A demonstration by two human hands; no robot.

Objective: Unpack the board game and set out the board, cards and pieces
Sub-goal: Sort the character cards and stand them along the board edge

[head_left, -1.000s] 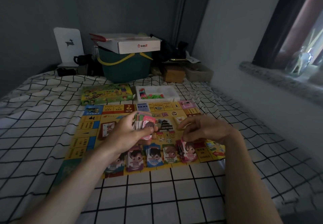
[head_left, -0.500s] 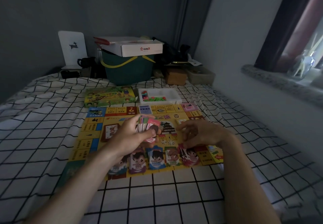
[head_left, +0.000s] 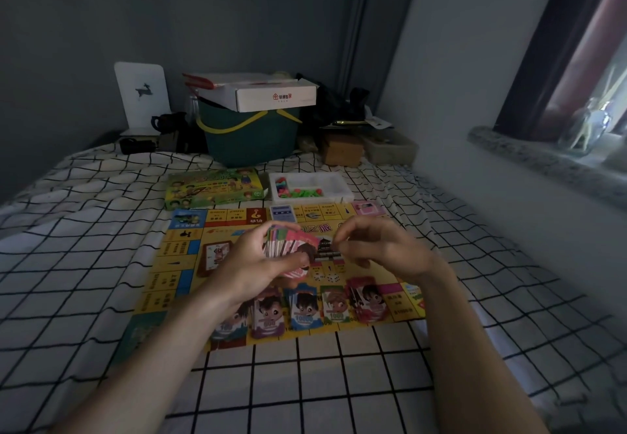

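Left hand grips a thick stack of pink-backed paper cards, held above the middle of the yellow printed game board lying flat on the black-and-white checked sheet. Right hand is just beside the stack, fingers curled; whether it pinches a card, cannot tell. Five piles of character cards lie along the board's near edge. White plastic tray of small coloured pieces sits beyond the board's far edge.

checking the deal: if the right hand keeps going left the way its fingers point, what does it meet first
Most likely the card stack held in the left hand; the right hand has its fingers curled beside it, though the gap's depth is unclear.
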